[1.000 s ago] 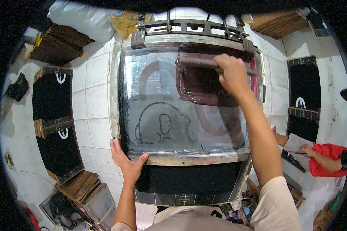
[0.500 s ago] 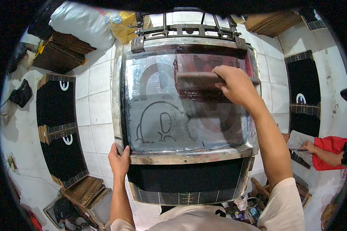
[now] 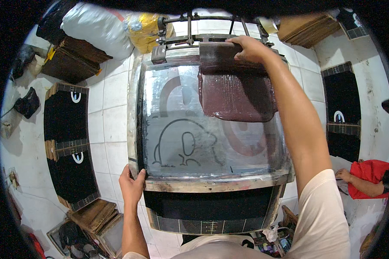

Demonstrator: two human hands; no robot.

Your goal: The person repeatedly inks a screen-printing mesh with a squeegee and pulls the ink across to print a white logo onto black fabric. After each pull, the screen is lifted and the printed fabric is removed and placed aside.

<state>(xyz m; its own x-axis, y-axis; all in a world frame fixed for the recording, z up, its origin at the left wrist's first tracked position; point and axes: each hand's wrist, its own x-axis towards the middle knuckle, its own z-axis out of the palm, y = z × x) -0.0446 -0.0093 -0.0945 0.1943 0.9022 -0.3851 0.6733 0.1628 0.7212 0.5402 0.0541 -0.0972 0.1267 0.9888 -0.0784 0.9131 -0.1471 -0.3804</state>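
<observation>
A screen-printing frame [image 3: 207,184] with a pale metal border lies in front of me, its mesh [image 3: 250,146] showing outline and ring designs. My left hand [image 3: 132,185] grips the frame's left side near the lower corner. At the far edge, my right hand [image 3: 250,51] is closed round a wide, dark squeegee [image 3: 216,54]. Glossy maroon ink [image 3: 233,95] covers the upper right of the mesh just below the squeegee. A black board [image 3: 212,205] with grid markings shows under the frame's near side.
Black printed panels [image 3: 65,116] lie at left, similar ones [image 3: 341,99] at right. Stacked brown boards [image 3: 307,30], white sacks [image 3: 95,30] and a yellow bag [image 3: 145,32] sit behind. A co-worker's hand [image 3: 345,176] is at right by red cloth [image 3: 371,170]. Metal clamp bars [image 3: 177,41] cross the back.
My right hand and squeegee have moved away from me to the screen's far edge, exposing the maroon ink. My left hand has shifted slightly leftward along the corner and still grips the frame.
</observation>
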